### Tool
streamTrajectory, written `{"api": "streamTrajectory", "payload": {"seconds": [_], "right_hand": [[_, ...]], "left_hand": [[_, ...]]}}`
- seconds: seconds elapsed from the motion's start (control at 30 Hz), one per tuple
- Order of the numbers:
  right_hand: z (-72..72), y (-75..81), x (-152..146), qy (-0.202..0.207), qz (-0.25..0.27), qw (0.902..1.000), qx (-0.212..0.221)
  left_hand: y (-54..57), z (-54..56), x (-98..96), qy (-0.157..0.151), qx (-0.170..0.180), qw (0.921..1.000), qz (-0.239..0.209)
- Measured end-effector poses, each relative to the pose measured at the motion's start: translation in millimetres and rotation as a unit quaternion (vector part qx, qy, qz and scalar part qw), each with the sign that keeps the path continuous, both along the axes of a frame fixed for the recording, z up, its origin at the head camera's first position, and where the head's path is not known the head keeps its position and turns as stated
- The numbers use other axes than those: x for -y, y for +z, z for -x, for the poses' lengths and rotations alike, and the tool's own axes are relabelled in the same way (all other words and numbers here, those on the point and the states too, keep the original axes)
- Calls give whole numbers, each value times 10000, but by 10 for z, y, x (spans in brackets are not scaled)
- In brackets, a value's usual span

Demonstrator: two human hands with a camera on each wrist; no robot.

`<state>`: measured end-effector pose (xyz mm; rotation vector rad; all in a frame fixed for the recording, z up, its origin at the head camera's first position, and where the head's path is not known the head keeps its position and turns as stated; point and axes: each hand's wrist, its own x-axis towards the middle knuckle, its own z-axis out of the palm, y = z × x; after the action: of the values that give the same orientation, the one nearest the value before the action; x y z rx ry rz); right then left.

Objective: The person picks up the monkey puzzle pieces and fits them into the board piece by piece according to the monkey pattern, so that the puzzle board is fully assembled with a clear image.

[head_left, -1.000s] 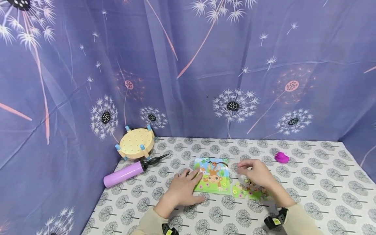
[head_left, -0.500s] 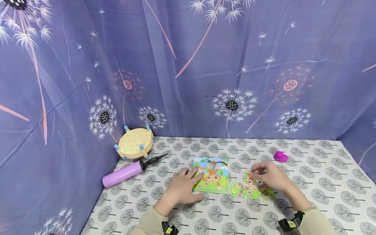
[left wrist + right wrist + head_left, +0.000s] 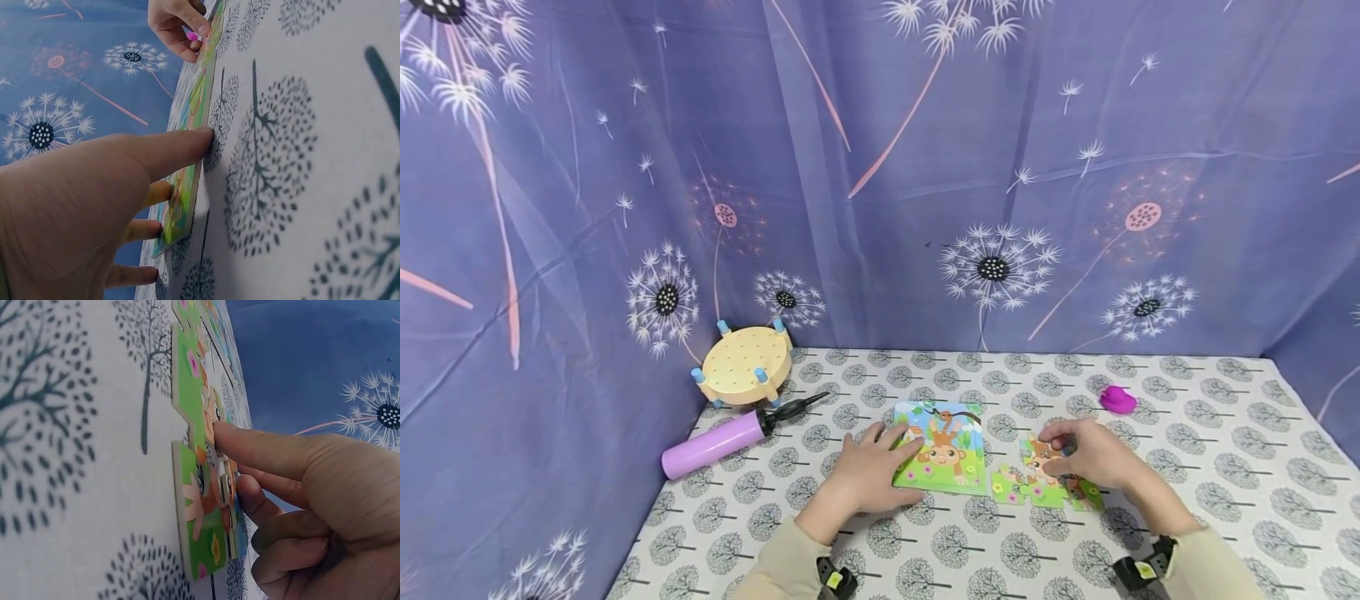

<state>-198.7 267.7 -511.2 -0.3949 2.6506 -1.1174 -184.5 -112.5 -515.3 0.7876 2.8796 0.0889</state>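
In the head view, a square monkey puzzle (image 3: 945,458) lies flat on the patterned tablecloth. My left hand (image 3: 867,473) rests over its left side with fingers spread, the thumb lying on the cloth by its front edge. To the right are several loose jigsaw pieces (image 3: 1047,497) with green bottoms and animal pictures, some partly joined. My right hand (image 3: 1097,454) is over them. Seen from the right wrist, the thumb presses the edge of a puzzle piece (image 3: 210,422) while the index finger bends in on its far side and the other fingers curl. The hand hides part of the pieces.
A yellow round pegged stool-like toy (image 3: 747,365) stands at the back left. In front of it lies a purple hand pump (image 3: 715,444) with a black nozzle. A small magenta object (image 3: 1118,400) sits at the back right. A dandelion-print curtain (image 3: 880,167) encloses the table.
My right hand has moved right from beside the monkey puzzle to the loose pieces, and its thumb has come down onto them. The left hand has stayed almost in place.
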Motion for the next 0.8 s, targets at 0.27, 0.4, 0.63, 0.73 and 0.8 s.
{"api": "streamTrajectory", "payload": {"seconds": [0.27,0.4,0.63,0.73,0.8], "right_hand": [[21,11,-10,267,-275,9991,-191],[22,-3,-24,349,-337,9986,-225],[25,-20,-54,405,-361,9980,-323],[25,-19,-54,452,-356,9977,-348],[25,-21,-54,451,-379,9976,-367]], "left_hand": [[31,38,-18,-17,25,10000,22],[37,37,-23,-16,58,10000,49],[74,28,-33,-33,95,9999,14],[84,22,-34,-28,105,9999,28],[90,16,-34,-12,95,9999,56]]}}
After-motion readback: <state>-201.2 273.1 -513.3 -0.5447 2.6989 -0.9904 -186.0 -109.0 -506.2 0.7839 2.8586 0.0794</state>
